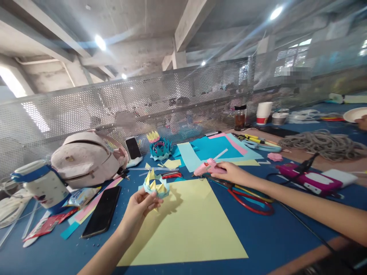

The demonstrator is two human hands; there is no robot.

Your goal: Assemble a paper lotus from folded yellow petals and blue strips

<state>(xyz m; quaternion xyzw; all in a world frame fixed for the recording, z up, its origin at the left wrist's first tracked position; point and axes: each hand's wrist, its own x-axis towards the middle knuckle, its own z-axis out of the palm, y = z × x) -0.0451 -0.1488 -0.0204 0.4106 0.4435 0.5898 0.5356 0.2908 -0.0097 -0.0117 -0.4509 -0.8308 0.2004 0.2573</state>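
Observation:
Between its thumb and fingers, my left hand point(140, 206) pinches a small ring-shaped paper crown point(157, 190), light blue with yellow points. The crown is raised over the upper left part of a large yellow paper sheet point(189, 229). My right hand point(226, 172) is wrapped round a pink glue gun point(208, 168) beyond the sheet's far edge, its nozzle pointing left. A clear glue stick point(220, 154) sticks out of its back. Just behind the crown lies a red tool point(172, 175). Farther back stands a blue paper piece point(160, 148) with a yellow crown on it.
Red-handled scissors point(252, 204) lie right of the sheet, a black phone point(102, 212) left. A jug point(41, 185) and backpack point(86, 158) stand at left. Blue papers point(218, 147), grey cord point(321, 143) and a magenta device point(309, 178) lie back right. Another person's hand point(362, 122) shows far right.

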